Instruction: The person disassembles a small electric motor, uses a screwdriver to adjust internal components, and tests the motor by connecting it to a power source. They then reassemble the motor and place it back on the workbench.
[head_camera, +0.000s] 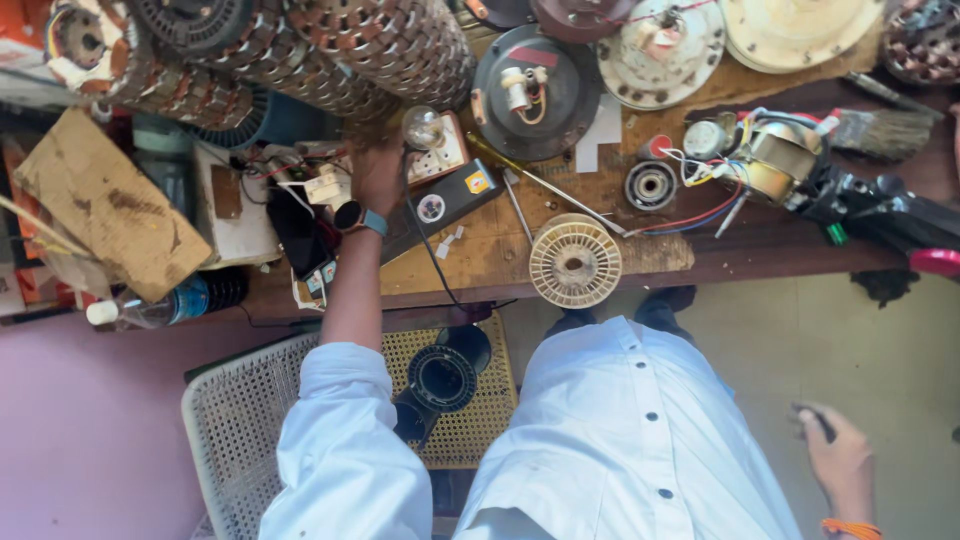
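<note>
My left hand (378, 175) reaches onto the wooden workbench (480, 255), with a watch (352, 216) on the wrist. It rests against the foot of a stack of copper-wound stators (300, 55), right beside a clear bulb (422, 127) on a small socket board (442, 160). Its fingers are hidden, so its grip is unclear. A black cable (432, 250) runs down past the hand. My right hand (842, 462) hangs low at the right, over the floor, closed on a thin dark tool (822, 422).
A cream ribbed ring (575, 261), a bearing (651, 186), a dark round motor cover (535, 92), a wired motor (775, 160) and a brush (885, 130) lie on the bench. A white woven chair (235, 420) below holds a black round part (441, 378).
</note>
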